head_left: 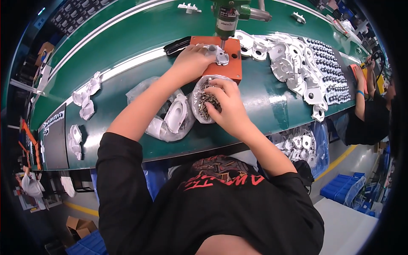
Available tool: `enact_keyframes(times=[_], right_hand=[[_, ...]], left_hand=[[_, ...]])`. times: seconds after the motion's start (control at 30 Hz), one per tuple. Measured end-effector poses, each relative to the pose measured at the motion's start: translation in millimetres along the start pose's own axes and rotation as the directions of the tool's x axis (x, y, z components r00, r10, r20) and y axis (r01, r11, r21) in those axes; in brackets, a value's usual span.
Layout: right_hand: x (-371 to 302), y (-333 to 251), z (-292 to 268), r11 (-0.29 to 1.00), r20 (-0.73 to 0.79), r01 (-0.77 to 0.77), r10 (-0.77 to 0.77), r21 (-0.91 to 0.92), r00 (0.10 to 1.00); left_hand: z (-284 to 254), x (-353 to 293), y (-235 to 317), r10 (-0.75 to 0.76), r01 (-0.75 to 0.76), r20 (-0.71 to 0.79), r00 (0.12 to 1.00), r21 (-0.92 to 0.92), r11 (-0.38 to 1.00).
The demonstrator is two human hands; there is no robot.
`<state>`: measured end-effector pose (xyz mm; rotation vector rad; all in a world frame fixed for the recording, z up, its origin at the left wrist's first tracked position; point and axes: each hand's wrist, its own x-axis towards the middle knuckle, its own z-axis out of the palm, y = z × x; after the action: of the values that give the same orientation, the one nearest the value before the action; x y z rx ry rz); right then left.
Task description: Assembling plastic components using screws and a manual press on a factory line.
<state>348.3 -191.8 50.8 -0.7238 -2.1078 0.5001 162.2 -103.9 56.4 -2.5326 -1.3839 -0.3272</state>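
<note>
My left hand [193, 59] rests on a white plastic part [219, 54] that sits on an orange fixture block [231, 63], and holds it there. A green powered screwdriver [226, 19] hangs just above that part with its tip close to it. My right hand [227, 106] reaches into a clear bag of small metal screws [203, 102], fingers curled among them; whether it pinches a screw I cannot tell. A clear bag of white plastic parts [172, 119] lies under my left forearm.
A heap of white plastic parts [293, 63] lies right of the fixture, beside a dark tray of small pieces [333, 76]. More white parts [87, 97] lie left on the green bench [272, 106]. Another person [367, 106] works at the far right. Blue bins [344, 189] stand below.
</note>
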Motion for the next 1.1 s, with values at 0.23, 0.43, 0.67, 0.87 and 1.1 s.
enact_keyframes(times=[0.23, 0.43, 0.67, 0.87, 1.1], right_hand=[[12, -4, -2, 0.986, 0.119, 0.088, -0.072, -0.142, 0.990], [13, 6, 2, 0.986, 0.093, 0.057, -0.043, -0.154, 0.995], [23, 5, 1, 0.969, 0.133, 0.150, -0.126, -0.197, 0.983], [21, 10, 5, 0.976, 0.095, 0.130, -0.115, -0.173, 0.989], [19, 5, 1, 0.981, 0.117, 0.095, -0.076, -0.170, 0.990]], left_hand=[[-3, -28, -12, -0.043, -0.004, -0.246, 0.968, -0.189, 0.982], [-48, -98, 13, -0.394, 0.477, 0.270, 0.878, -0.534, 0.698], [-38, -166, 25, -0.384, 0.578, 0.471, 0.794, -0.387, 0.719], [-46, -172, 18, -0.459, 0.632, 0.435, 0.775, -0.498, 0.594], [-73, -135, 2, -0.621, 0.632, 0.300, 0.724, -0.650, 0.422]])
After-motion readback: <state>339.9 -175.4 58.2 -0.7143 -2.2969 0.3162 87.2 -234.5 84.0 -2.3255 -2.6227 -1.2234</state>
